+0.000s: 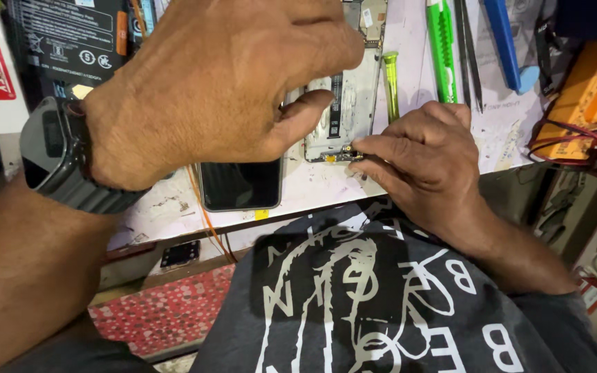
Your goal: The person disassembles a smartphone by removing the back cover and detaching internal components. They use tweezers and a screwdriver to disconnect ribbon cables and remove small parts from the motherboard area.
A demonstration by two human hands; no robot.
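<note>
An opened phone body (354, 103), back cover off and its insides showing, lies on a stained white work surface (312, 183). My left hand (209, 83), with a dark wristwatch (57, 155), hovers over the phone's left side, thumb pressing near its edge; it hides whatever its fingers touch. My right hand (426, 155) pinches a small dark tool or part (343, 155) at the phone's lower edge. A green-handled screwdriver (390, 86) rises behind my right hand; I cannot tell whether that hand holds it.
A dark phone screen (240, 185) lies near the bench's front edge. A green utility knife (441, 48), tweezers (470, 55) and a blue pry tool (504, 41) lie at the back right. An orange multimeter (589, 103) with red leads is far right. A black battery pack (70, 41) is upper left.
</note>
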